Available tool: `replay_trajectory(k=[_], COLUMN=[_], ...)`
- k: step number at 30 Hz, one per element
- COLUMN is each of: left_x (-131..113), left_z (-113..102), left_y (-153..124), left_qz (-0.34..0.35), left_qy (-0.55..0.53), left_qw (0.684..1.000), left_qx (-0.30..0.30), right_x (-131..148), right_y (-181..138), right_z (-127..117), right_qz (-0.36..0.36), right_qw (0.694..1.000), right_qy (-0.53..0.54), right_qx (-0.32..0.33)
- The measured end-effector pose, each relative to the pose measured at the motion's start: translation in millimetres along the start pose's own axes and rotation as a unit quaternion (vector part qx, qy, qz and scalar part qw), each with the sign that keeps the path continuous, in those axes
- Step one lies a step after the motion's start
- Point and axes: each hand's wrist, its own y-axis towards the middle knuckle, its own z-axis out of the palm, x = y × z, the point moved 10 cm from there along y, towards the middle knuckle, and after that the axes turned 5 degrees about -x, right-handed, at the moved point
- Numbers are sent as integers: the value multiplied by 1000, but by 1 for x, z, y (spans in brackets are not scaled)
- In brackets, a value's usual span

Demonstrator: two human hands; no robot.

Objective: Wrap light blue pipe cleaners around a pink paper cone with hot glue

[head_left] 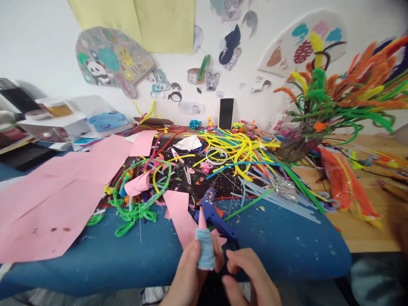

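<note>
My left hand [187, 267] grips a pink paper cone [202, 220] whose lower part is wrapped in light blue fuzzy pipe cleaner [205, 250]. The cone's tip points up and away from me. Just to the right, my right hand [251, 274] has its thumb and fingers apart with nothing visible between them. It does not touch the cone. Beyond the cone lies a dark blue glue gun [218, 219], partly hidden behind it. A cut strip of pink paper [178, 212] rests beside the glue gun.
Large pink paper sheets [60, 187] cover the left side. Green pipe cleaners [137, 212] lie coiled nearby. Yellow pipe cleaners [242, 148] and a tape roll [216, 156] sit farther back. A phone [226, 113] leans on the wall. At right stands a pipe-cleaner bouquet [318, 97].
</note>
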Motion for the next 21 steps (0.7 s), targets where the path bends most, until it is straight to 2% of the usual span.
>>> replay_trajectory(k=[2,4,7,10,12,13,17,19,21], left_x=[2,-5,-24,-40,-49,-54,-74,-75,-72], left_z=[-21,-26,-14,13,27,30,28,28,31], left_y=[-10,-20,-27,-28,-31,-33,-54,-64,-68], left_qz=[-2,10,60,151,230,268,403,433,433], left_qy=[149,265,396,491,513,511,458,439,434], left_qw=[985,959,914,856,823,812,792,784,787], left_qx=[-83,-101,-56,50,88,83,-36,-69,-70], right_x=[5,4,-5,-14,-20,-22,-16,-14,-13], right_y=[2,4,6,4,2,0,-3,-3,-2], right_z=[12,13,10,3,-2,-5,-10,-9,-9], right_qz=[-48,-57,-25,6,24,26,-4,-3,1], right_qw=[997,995,997,999,999,998,995,995,995], right_qy=[-15,-15,8,28,41,47,64,65,60], right_qx=[64,77,78,44,5,-18,-73,-78,-78])
